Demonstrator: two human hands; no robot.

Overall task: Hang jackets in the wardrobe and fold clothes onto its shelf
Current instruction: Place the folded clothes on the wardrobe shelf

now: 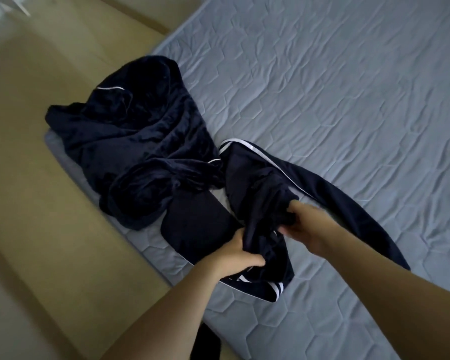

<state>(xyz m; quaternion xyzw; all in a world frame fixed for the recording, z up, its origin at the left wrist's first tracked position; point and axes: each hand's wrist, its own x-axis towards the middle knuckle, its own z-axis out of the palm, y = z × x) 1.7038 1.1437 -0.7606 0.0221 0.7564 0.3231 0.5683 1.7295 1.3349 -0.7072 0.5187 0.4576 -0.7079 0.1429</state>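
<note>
Navy jacket (pixel 250 178) with white stripes lies on the bed (pixel 348 100), near the bed's left edge, bunched in the middle. One sleeve trails right and down across the mattress, passing under the right forearm. Striped hem sits nearest the viewer, just below the left hand.

Left hand (pixel 240 253) grips a fold of the jacket at its lower left, fingers curled into the fabric. Right hand (pixel 307 224) grips the bunched fabric from the right side, thumb and fingers closed on it. Hands are near each other, fabric bunched between them.

Touching the jacket's left side: a folded dark garment (pixel 198 227), lying flat right at the bed edge. Beyond it, a crumpled navy fleece robe (pixel 130 131) with white piping, partly overhanging the bed's corner.

Open room: the bed to the right and above is bare quilted blue-grey sheet. Left of the bed, tan floor (pixel 24 152).
</note>
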